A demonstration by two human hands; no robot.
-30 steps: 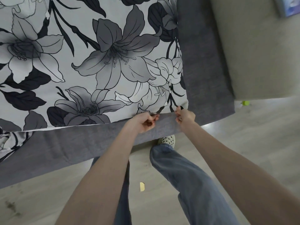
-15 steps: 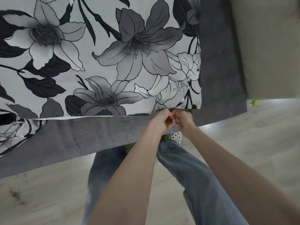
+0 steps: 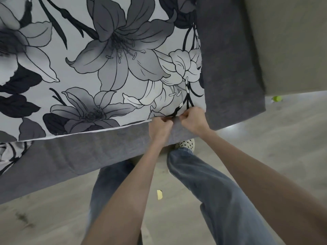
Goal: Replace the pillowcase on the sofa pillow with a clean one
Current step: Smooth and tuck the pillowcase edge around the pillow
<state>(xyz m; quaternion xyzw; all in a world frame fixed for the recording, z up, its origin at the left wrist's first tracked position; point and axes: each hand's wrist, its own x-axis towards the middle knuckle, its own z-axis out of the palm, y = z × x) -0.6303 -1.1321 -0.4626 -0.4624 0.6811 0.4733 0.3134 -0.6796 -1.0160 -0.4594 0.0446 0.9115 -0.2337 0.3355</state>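
Observation:
A large sofa pillow in a black, grey and white lily-print pillowcase lies flat on the grey sofa seat. Both of my hands are at its near right corner, close together. My left hand pinches the pillowcase's near edge with curled fingers. My right hand grips the same edge right at the corner. What sits between the fingertips is hidden by the knuckles.
The grey sofa's front edge runs across the view above a pale wooden floor. A second piece of the same floral fabric shows at the far left. A small green object and a yellow scrap lie on the floor.
My two hands, a little apart on the pillowcase edge a second ago, have come together at the near right corner. The view has shifted closer to the pillow.

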